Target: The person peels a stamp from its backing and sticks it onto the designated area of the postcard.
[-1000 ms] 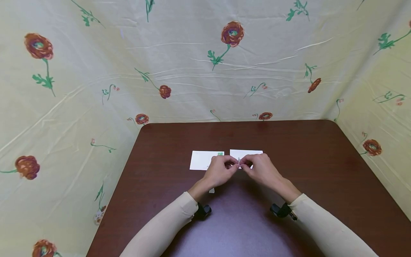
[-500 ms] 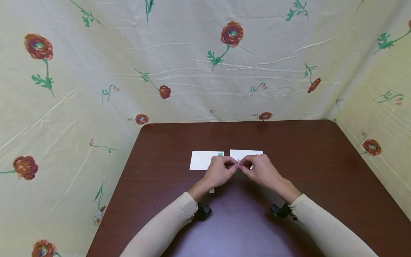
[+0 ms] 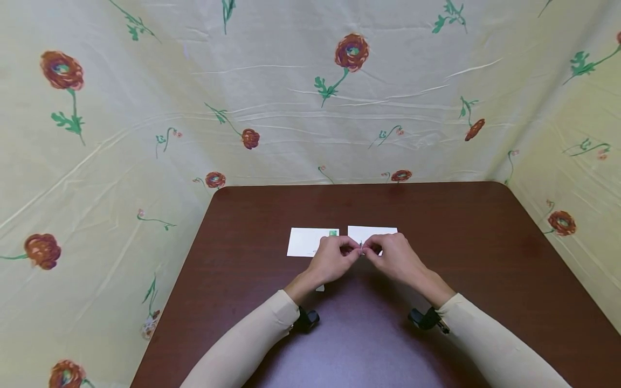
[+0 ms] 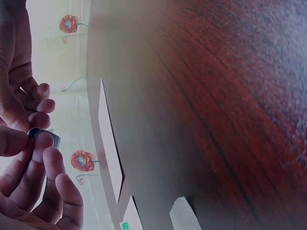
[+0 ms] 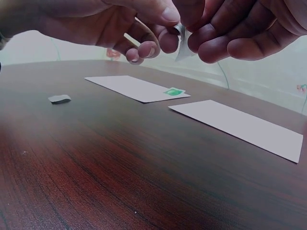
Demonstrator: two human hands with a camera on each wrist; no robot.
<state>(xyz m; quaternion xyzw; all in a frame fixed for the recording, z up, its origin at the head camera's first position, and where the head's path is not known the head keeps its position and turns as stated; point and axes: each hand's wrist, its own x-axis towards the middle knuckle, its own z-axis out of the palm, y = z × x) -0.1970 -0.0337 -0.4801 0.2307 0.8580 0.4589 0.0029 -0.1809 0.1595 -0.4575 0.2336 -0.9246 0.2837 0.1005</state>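
Both hands meet over the table, fingertip to fingertip. My left hand [image 3: 332, 257] and right hand [image 3: 395, 256] pinch a small stamp-like piece of paper [image 5: 183, 49] between thumbs and fingers. In the left wrist view this piece [image 4: 55, 139] shows a dark printed face; most of it is hidden by fingertips. Below the right hand lies a white envelope [image 3: 371, 230]. To its left is another white envelope [image 3: 304, 242] with a green stamp [image 3: 333, 233] at its upper right corner, partly covered by the left hand.
A small white scrap of paper [image 5: 59, 98] lies on the dark brown table [image 3: 252, 302], nearer the body than the envelopes. Flower-patterned cloth [image 3: 291, 81] hangs behind the table and along its sides.
The hands stay in place, with only slight finger movement at the small piece of paper. Both envelopes lie as before.
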